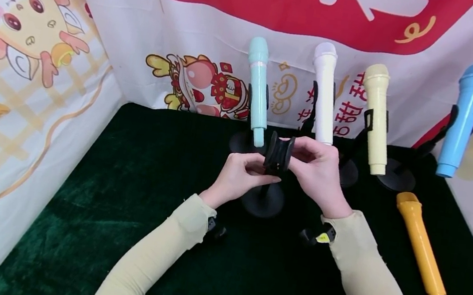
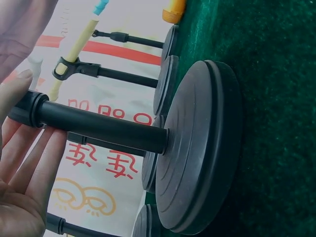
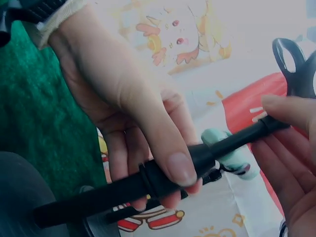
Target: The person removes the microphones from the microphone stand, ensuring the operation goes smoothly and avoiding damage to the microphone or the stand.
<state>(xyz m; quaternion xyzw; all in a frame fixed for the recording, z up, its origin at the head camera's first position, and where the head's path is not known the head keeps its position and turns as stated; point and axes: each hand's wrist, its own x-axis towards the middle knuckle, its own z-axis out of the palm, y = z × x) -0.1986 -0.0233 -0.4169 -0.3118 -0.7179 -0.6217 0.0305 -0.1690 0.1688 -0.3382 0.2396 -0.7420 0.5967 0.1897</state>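
Note:
Both hands hold a black microphone stand (image 1: 262,201), whose round base (image 2: 185,148) rests on the green cloth. My left hand (image 1: 234,176) grips the thicker collar (image 3: 200,158) partway up the pole, thumb on one side and fingers on the other. Higher up, my right hand (image 1: 318,173) pinches the thin upper rod just below the forked clip (image 1: 278,152). That clip holds no microphone. An orange-yellow microphone (image 1: 423,252) lies on the cloth to the right of the right forearm.
Behind the hands, a mint microphone (image 1: 258,90), a white microphone (image 1: 325,94), a cream microphone (image 1: 376,119) and a blue microphone (image 1: 466,119) sit tilted in black stands. A printed curtain (image 1: 218,19) hangs behind the green-covered table (image 1: 88,197).

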